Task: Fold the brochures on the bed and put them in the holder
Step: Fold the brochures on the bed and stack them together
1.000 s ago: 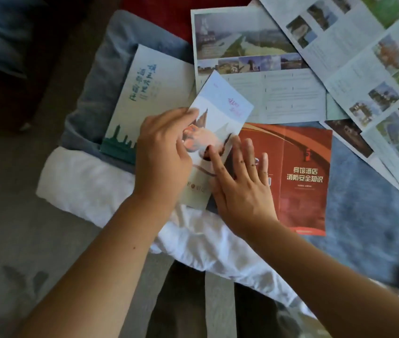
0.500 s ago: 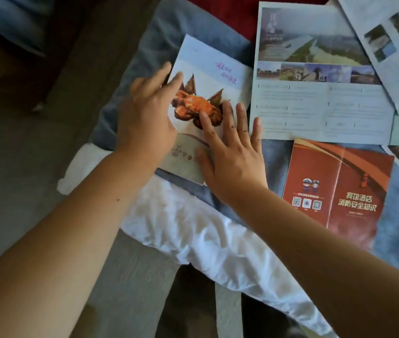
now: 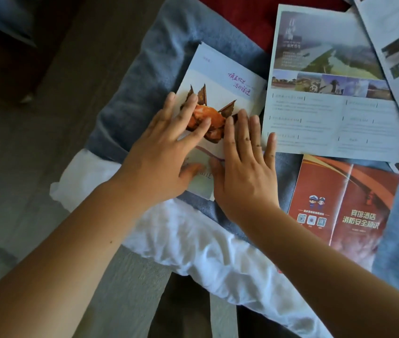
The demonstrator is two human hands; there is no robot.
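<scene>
A folded pale brochure with an orange crab picture lies on the blue blanket near the bed corner. My left hand presses flat on its left half, fingers straight over the crab. My right hand presses flat on its right edge, fingers spread. To the right a large open brochure with landscape photos lies unfolded. A red brochure with Chinese text lies below it. No holder is in view.
More open brochures with photos overlap at the top right. A white sheet hangs over the bed edge below my arms. Grey floor is at the left, and a red cover shows at the top.
The crab brochure went from half-lifted to lying flat and folded on the blanket. Both hands now press on it with straight fingers. The view shifted left.
</scene>
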